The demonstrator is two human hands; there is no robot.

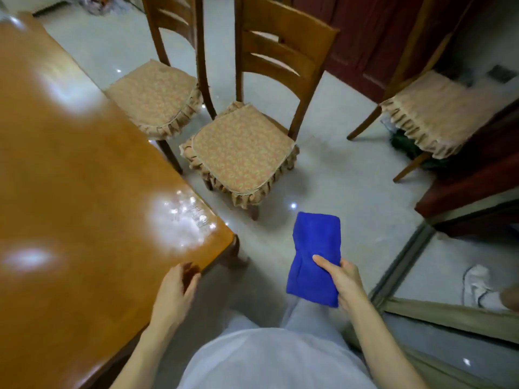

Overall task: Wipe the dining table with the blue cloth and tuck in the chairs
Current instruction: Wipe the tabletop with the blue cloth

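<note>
The right hand [344,279] grips the folded blue cloth [314,256] at its near end, thumb across the top, holding it in the air over the floor [351,175], clear of the table [84,192]. To its left, the left hand [175,290] lies open, palm down, with the fingers spread over the table's near edge beside the corner; nothing is in it. Past the left hand the glossy table top shows bright patches of reflected light. Ahead of the cloth and a little to its left stands the nearest chair [244,153], with a ruffled cushion, pulled out from the table and not tucked in. Beyond it, farther from both hands, a second chair [157,96] sits close to the table's long edge, its seat just beside the edge but still out. Far to the right of the right hand a third chair [432,113] stands well apart from the table, near dark red furniture [373,46]. A white shoe [477,284] lies on the floor right of the right hand.
</note>
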